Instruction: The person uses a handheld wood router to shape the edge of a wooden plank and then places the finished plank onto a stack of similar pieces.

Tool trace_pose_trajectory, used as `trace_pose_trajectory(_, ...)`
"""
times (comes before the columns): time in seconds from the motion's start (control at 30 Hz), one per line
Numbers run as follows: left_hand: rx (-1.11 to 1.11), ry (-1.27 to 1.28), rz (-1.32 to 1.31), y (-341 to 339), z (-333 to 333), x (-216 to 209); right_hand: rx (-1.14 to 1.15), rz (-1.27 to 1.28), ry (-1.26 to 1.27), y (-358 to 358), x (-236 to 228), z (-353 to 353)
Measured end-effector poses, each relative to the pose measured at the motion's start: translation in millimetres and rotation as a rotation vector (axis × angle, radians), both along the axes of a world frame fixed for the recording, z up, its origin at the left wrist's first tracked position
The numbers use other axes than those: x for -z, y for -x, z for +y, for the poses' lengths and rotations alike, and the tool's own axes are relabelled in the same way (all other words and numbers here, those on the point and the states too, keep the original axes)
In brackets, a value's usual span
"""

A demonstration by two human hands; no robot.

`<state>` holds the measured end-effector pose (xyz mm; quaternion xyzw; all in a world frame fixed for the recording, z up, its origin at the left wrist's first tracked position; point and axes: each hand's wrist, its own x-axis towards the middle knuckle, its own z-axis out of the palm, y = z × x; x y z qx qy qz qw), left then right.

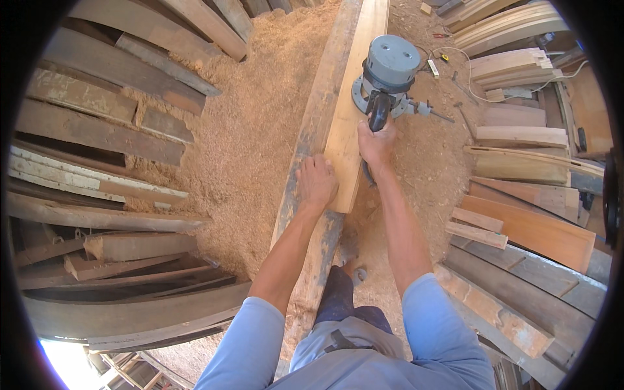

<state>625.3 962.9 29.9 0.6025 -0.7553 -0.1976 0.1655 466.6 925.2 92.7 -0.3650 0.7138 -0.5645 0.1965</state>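
A router (389, 75) with a grey round top and a black handle stands upright on a light wooden plank (346, 159). My right hand (377, 142) is closed round the router's handle. The plank lies on a long weathered beam (318, 107) running away from me. Near the plank's closer end, my left hand (317, 183) grips its left edge, with the fingertips partly hidden. A metal rod fitting (422, 108) sticks out from the router's right side.
Old boards (97, 123) are stacked along the left. Cut timber pieces (520, 133) lie along the right. Sawdust (240, 130) covers the ground. A pale cord (469, 75) runs at the far right, near a yellow-and-black tape measure (444, 58) and a white block (433, 68).
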Motion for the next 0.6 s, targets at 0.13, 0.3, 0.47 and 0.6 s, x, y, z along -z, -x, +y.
trace_pose_trajectory(0.13, -0.013, -0.011, -0.019, 1.1, 1.0, -1.0, -0.005, -0.012, 0.015, 8.4, 5.6, -11.7)
trace_pose_trajectory(0.3, -0.024, -0.010, -0.021, 2.0, 0.7, -2.4, 0.007, -0.007, 0.010, 16.1, 5.7, -27.4)
trace_pose_trajectory(0.47, -0.006, -0.019, -0.021, 2.3, -0.6, -3.3, 0.015, 0.039, -0.012, 29.7, 9.1, -43.7)
trace_pose_trajectory(0.6, 0.006, 0.001, -0.021, -0.8, 0.2, -1.6, -0.007, 0.029, -0.073, 37.7, 7.4, -53.6)
